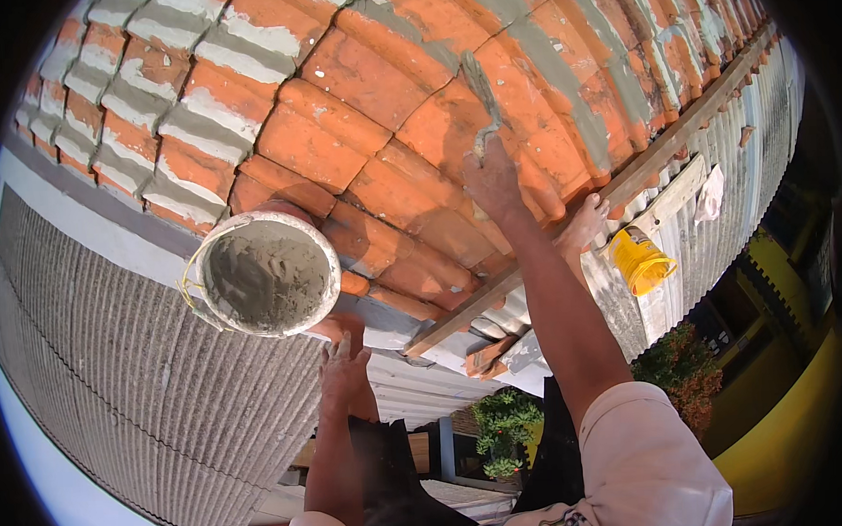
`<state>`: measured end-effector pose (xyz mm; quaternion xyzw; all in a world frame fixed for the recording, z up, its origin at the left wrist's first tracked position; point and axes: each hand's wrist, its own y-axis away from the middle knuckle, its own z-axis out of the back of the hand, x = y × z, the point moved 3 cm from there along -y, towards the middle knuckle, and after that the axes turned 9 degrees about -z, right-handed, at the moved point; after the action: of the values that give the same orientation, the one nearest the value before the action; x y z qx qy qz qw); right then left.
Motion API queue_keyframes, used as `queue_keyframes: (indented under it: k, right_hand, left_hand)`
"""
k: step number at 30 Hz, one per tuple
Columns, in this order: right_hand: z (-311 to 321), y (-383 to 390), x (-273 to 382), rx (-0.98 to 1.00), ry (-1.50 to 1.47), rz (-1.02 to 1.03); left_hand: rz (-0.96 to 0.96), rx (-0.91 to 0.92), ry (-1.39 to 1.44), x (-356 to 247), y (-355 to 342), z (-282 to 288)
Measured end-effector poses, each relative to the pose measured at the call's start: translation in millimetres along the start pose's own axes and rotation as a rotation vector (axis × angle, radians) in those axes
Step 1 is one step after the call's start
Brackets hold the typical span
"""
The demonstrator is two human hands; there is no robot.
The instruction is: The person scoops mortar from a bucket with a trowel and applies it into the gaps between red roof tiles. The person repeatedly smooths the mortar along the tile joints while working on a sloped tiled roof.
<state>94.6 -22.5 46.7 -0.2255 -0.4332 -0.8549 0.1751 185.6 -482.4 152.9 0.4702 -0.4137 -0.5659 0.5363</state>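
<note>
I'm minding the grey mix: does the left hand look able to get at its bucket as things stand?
Probably yes: the left hand looks empty and close to the bucket, whose top is open. The left foot shows between them but seems to leave the way over it free.

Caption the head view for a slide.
The right hand holds a trowel over orange roof tiles, with a bucket of grey mortar to the left.

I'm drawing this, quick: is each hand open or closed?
Left hand: can't tell whether open or closed.
Right hand: closed, holding a narrow grey metal trowel.
</note>
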Motion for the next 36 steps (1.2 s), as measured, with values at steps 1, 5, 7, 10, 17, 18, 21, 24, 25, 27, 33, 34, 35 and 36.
queue_keyframes:
  k: [1, 5, 7, 10, 17, 18, 21, 24, 25, 27, 33, 34, 35, 36]
  right_hand:
    - [-11.5, -14.4, -1.8, -0.043, 0.021, -0.029]
    - [-67.4, -51.7, 11.2, -0.171, -0.052, -0.031]
    - [-91.4, -60.8, 16.2, -0.176, -0.082, -0.094]
    - [-110.3, -61.8, 20.2, -0.046, -0.122, -0.219]
    - [-49.3, -4.2, 18.8, 0.129, -0.029, -0.233]
    - [-40.3, -1.2, 19.0, 0.156, -0.045, -0.241]
    - [-28.3, -17.0, 28.1, 0.169, -0.118, -0.266]
    - [-30.0, -31.7, 37.8, 0.154, -0.161, -0.239]
    - [-31.5, -33.8, 39.6, 0.163, -0.169, -0.227]
    - [-31.1, -27.8, 36.5, 0.217, -0.139, -0.226]
    - [-23.8, -30.7, 48.7, 0.21, 0.042, -0.004]
    - [-27.3, -37.6, 56.7, 0.214, 0.032, -0.01]
    - [-29.6, -44.4, 63.0, 0.218, 0.022, -0.017]
    - [-33.5, -46.2, 66.3, 0.235, -0.059, -0.127]
  left_hand:
    - [0.124, 0.034, -0.234, 18.4, 15.5, -3.5]
    - [0.3, 0.089, 0.097, 57.1, 49.5, -26.0]
    - [0.377, 0.063, 0.167, 58.5, 51.0, -34.6]
    - [0.493, 0.077, -0.076, 47.0, 47.1, -43.9]
    - [0.597, 0.085, -0.092, 14.8, 49.4, -41.0]
    - [0.604, 0.07, -0.081, 8.4, 50.5, -41.2]
    - [0.645, 0.058, -0.069, -11.1, 52.8, -42.7]
    - [0.705, 0.081, -0.101, -24.7, 53.0, -41.3]
    - [0.703, 0.075, -0.119, -27.9, 52.3, -40.0]
    - [0.701, 0.074, -0.144, -32.2, 51.2, -37.7]
    - [0.694, 0.078, -0.12, -37.7, 52.4, -30.9]
    - [0.698, 0.076, -0.13, -38.3, 53.3, -30.7]
    - [0.701, 0.077, -0.142, -39.1, 53.6, -30.4]
    - [0.71, 0.08, -0.143, -39.0, 54.3, -30.1]
